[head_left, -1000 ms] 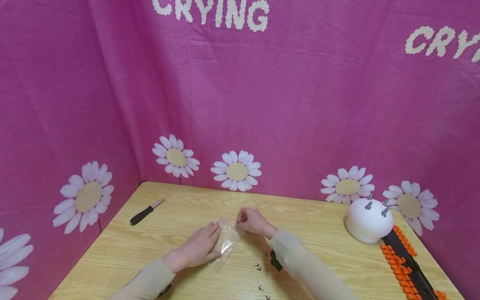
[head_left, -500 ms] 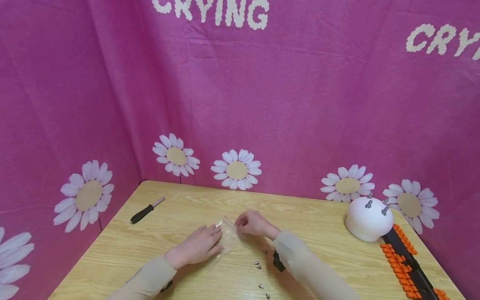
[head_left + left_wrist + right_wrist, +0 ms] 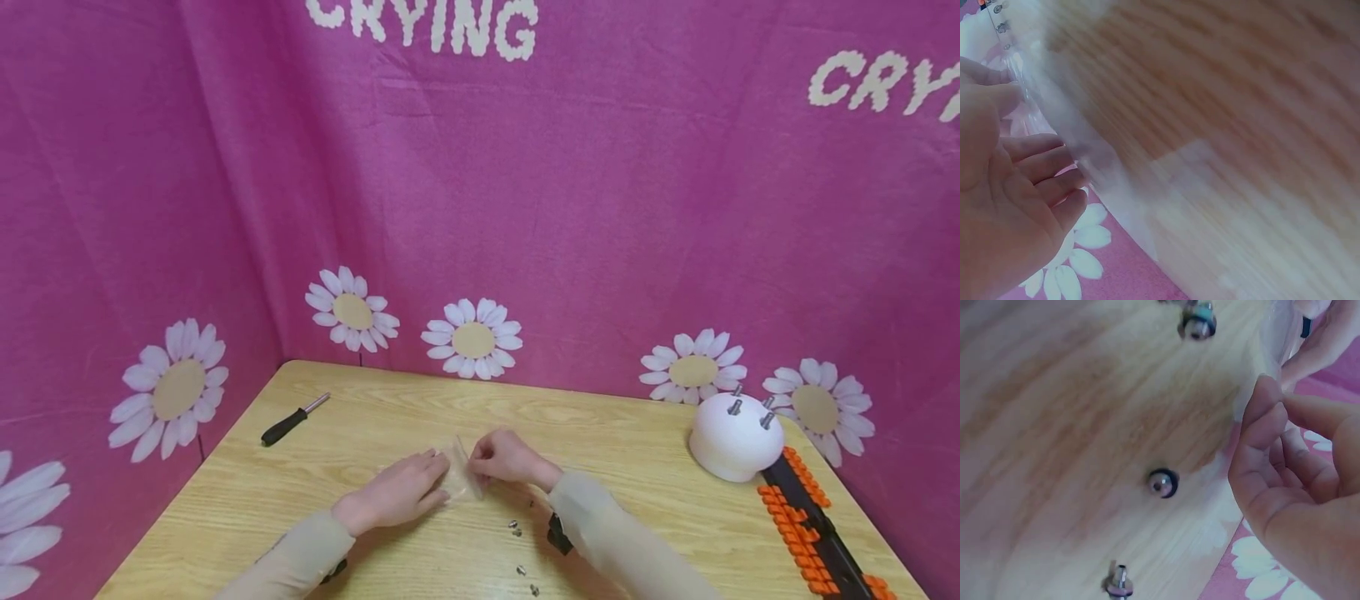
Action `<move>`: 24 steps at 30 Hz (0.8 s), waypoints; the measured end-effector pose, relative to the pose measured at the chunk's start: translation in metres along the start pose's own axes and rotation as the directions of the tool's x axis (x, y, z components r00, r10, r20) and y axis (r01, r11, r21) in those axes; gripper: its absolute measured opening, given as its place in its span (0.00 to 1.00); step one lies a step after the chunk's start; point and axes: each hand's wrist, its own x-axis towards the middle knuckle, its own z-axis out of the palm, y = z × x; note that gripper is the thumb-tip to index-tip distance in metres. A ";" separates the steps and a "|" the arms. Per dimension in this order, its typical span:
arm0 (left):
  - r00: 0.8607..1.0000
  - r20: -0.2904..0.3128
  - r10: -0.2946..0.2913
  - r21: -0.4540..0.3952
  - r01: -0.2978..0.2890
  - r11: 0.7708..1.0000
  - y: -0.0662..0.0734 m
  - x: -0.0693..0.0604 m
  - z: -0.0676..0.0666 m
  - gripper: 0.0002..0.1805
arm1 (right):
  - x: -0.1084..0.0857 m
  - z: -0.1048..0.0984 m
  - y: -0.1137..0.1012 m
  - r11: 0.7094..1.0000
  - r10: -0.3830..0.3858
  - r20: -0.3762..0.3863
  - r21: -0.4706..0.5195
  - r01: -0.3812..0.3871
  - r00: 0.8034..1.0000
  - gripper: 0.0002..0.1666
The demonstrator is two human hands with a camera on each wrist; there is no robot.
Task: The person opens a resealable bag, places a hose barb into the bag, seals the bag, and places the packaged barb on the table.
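Lying on the wooden table [image 3: 375,408], a clear plastic bag [image 3: 457,477] is touched by both hands. It is partly covered by the left hand [image 3: 399,493], fingers loosely extended, nothing gripped. Its edge is pinched between thumb and forefinger of the right hand [image 3: 508,458], other fingers curled. Small metal fasteners [image 3: 1163,484] are scattered near the right wrist. A black-handled screwdriver [image 3: 284,429] is placed well apart, leftward. At far right, a white rounded piece [image 3: 733,446] with protruding bolts [image 3: 734,407] is set by an orange-edged black bar [image 3: 821,527].
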 end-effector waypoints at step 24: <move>0.982 -0.005 -0.186 -0.374 0.171 0.912 0.006 0.018 0.003 0.29 | -0.015 0.007 -0.012 0.983 0.087 -0.086 0.169 -0.072 0.992 0.07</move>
